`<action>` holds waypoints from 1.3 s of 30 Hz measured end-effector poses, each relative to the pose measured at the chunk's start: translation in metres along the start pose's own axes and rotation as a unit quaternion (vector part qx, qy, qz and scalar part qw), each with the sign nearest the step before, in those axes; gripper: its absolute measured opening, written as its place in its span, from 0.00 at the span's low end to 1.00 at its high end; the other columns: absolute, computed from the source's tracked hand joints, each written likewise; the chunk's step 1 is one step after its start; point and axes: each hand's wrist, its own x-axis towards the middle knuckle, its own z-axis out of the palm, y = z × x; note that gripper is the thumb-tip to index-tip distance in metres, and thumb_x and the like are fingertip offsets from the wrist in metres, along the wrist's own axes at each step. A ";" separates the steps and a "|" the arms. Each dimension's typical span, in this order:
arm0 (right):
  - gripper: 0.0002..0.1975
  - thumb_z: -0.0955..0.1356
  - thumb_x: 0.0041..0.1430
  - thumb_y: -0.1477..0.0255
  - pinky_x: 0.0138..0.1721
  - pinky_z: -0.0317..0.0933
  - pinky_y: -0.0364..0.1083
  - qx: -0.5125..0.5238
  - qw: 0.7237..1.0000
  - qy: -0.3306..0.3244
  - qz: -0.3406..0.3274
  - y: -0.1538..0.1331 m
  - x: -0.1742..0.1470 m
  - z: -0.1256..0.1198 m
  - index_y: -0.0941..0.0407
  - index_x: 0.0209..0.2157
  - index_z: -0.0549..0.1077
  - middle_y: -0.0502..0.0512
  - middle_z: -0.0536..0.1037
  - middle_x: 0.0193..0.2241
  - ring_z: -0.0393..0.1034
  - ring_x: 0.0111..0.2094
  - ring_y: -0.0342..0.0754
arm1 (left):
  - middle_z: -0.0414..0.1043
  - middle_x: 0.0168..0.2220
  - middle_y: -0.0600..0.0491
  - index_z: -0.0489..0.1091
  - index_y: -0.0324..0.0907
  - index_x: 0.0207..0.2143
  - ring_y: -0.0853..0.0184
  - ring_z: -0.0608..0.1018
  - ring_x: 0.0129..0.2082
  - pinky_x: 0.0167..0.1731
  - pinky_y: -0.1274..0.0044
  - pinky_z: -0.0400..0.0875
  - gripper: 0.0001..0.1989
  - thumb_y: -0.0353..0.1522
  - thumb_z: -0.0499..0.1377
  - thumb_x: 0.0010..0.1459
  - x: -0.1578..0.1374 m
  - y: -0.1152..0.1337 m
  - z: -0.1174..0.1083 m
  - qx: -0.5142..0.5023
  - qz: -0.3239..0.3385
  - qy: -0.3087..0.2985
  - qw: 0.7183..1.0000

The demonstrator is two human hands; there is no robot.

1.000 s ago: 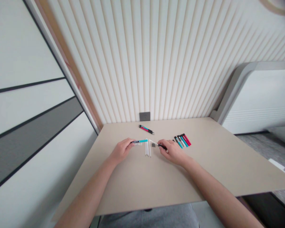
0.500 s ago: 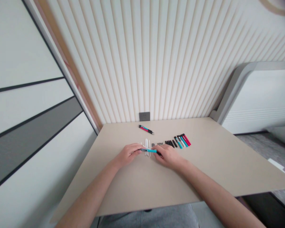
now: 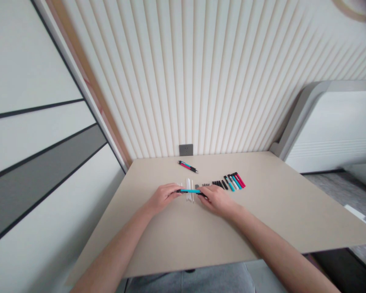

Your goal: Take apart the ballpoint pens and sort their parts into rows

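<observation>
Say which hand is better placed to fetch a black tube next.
Probably the right hand: it is beside the black tubes, the left hand farther off. Both hold the turquoise pen, though.

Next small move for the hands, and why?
I'd probably line up the black piece with the blue barrel and ease them together. The left hand holds the barrel's dark end; the right hand holds the black piece by its other end. Whether they're already joined is hidden by the fingers, so I'd go gently.
</observation>
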 end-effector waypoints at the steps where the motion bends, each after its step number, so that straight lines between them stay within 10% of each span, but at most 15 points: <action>1: 0.05 0.62 0.65 0.71 0.34 0.59 0.43 0.004 1.000 0.000 0.000 0.000 0.000 0.000 0.56 0.39 0.68 0.54 0.75 0.29 0.70 0.31 0.46 | 0.76 0.38 0.48 0.72 0.40 0.46 0.66 0.77 0.38 0.40 0.76 0.71 0.13 0.36 0.54 0.64 0.000 0.000 0.000 0.005 0.002 0.002 1.000; 39: 0.12 0.61 0.63 0.72 0.40 0.60 0.44 0.073 0.993 -0.065 0.072 0.009 -0.004 -0.011 0.55 0.46 0.70 0.55 0.77 0.35 0.71 0.36 0.48 | 0.69 0.33 0.52 0.67 0.41 0.39 0.69 0.72 0.33 0.34 0.78 0.65 0.10 0.35 0.49 0.67 -0.005 -0.003 -0.017 0.092 -0.040 0.018 0.995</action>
